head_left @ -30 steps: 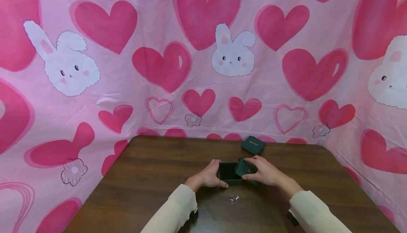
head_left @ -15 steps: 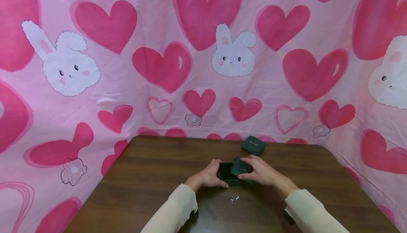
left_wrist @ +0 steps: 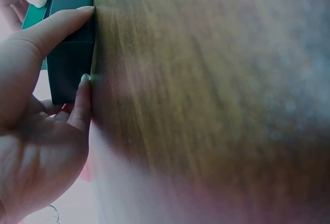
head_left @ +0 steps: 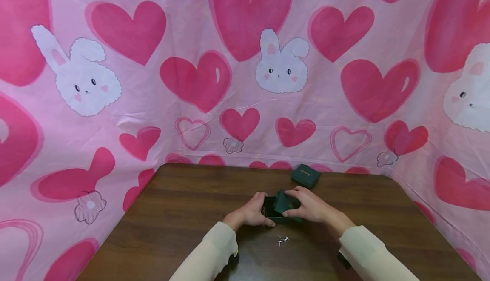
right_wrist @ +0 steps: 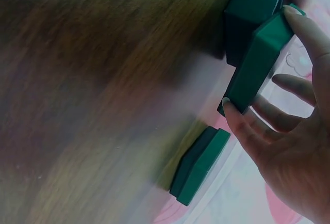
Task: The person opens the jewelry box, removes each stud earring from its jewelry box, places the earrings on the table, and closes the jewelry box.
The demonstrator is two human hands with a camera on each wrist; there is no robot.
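A dark green jewelry box (head_left: 280, 220) with a black inside sits on the table, its lid off. My left hand (head_left: 252, 210) holds its left side, thumb at the near corner and fingers behind. In the left wrist view, the thumb and a fingertip lie on the outer walls of the box (left_wrist: 71, 69). My right hand (head_left: 311, 206) pinches the green lid (head_left: 282, 203) by opposite edges. This lid is tilted over the right part of the box and hides some of the inside. In the right wrist view, the lid (right_wrist: 260, 59) overlaps the box wall.
Several small silver pieces (head_left: 282, 240), like stud earrings, lie on the wooden table (head_left: 191, 200) just in front of the box. A second green box (head_left: 305, 175) with gold lettering stands closed at the back edge. Pink heart-printed cloth (head_left: 245, 93) hangs behind and at both sides.
My right hand has carried the lid a short way left, further over the open box. The left hand, the box and the silver pieces have stayed in place.
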